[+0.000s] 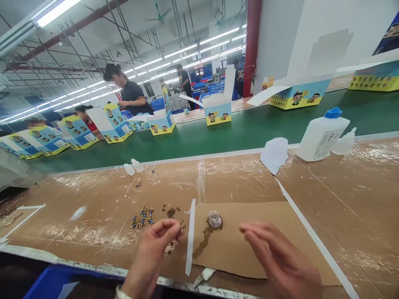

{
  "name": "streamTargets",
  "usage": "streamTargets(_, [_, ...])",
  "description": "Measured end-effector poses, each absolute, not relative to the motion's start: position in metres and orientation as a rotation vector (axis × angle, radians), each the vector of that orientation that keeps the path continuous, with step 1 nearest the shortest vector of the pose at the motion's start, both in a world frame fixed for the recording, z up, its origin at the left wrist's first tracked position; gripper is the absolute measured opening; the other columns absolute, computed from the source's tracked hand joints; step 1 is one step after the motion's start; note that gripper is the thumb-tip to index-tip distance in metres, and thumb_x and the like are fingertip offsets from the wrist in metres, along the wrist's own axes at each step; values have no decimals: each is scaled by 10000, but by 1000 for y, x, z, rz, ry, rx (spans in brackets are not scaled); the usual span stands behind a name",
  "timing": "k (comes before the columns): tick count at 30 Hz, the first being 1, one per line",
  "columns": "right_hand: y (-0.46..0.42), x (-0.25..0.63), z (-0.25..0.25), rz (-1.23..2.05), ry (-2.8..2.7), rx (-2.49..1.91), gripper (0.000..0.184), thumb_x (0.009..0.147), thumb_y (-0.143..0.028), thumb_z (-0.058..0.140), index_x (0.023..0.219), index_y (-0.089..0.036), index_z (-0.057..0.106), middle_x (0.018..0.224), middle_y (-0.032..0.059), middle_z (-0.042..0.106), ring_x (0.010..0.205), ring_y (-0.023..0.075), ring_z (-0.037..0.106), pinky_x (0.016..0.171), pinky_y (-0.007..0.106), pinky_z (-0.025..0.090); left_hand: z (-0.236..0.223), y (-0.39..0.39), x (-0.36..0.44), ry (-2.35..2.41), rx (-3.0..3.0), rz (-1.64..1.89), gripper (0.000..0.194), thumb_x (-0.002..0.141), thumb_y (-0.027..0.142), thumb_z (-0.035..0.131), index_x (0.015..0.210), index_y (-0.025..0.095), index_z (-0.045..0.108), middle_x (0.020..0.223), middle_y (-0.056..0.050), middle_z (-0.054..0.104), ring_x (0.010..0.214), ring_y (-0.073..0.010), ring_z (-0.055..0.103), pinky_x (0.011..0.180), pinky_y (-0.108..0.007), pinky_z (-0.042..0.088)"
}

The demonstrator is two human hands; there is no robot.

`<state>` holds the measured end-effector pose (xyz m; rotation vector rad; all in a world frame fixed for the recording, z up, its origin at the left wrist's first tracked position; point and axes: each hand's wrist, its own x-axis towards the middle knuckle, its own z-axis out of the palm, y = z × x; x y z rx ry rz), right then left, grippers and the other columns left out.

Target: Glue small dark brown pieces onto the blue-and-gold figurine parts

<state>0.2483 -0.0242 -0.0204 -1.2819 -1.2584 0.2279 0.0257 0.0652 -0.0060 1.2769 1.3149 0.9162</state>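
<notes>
A green conveyor belt [199,141] runs across the view, carrying open yellow-and-blue printed cartons [218,112], with a co-worker [132,89] standing on its far side. On the near side is a table [243,178] covered in brown cardboard, with a white plastic bottle with a blue cap [322,135] at its far edge. A loose cardboard sheet [249,245] lies on the table, and a small clear cup [215,220] stands on it in a brown stain. The left hand [152,249] has a clenched grip, pinching a tiny brown piece [182,226] between thumb and fingertips. The piece is held just left of a strip of white tape [190,236], but it is too small to make out which way its long axis points. The right hand [277,253] is released and holds nothing, its fingers loosely curved and pointing left toward the cup. Small blue-and-gold parts [142,218] lie scattered just beyond the left hand.
</notes>
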Motion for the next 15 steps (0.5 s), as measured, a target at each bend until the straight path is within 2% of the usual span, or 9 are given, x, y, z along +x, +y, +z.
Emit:
streamTargets(4, [12,280,-35,233,-1156,-1424,191,865,-396,531,907,-243,638,911,-6,629,852,117,598,757,167,464,-6,146,54,1355,1447,792,191,670,287,745,692,115,666,661,-1,646,665,-130,604,647,-242,481])
streamTargets(6, [24,290,-43,215,-1155,-1444,219,866,-409,521,903,-229,640,907,3,633,843,124,599,738,174,469,-14,178,74,1388,1497,683,169,815,278,628,856,114,634,831,-17,651,726,-136,618,664,-298,513])
streamTargets(9, [30,296,-52,184,-1169,-1474,248,868,-424,506,904,-221,643,900,16,634,802,127,598,684,177,478,-29,209,102,1420,1554,569,257,874,295,553,1077,139,572,1057,-60,613,871,-173,619,735,-363,527])
streamTargets(15, [28,297,-58,154,-1201,-1466,267,864,-435,510,956,-226,647,931,26,643,814,133,617,701,185,501,-37,234,120,1467,1641,492,302,866,310,562,1120,147,562,1127,-69,591,942,-207,604,782,-393,517])
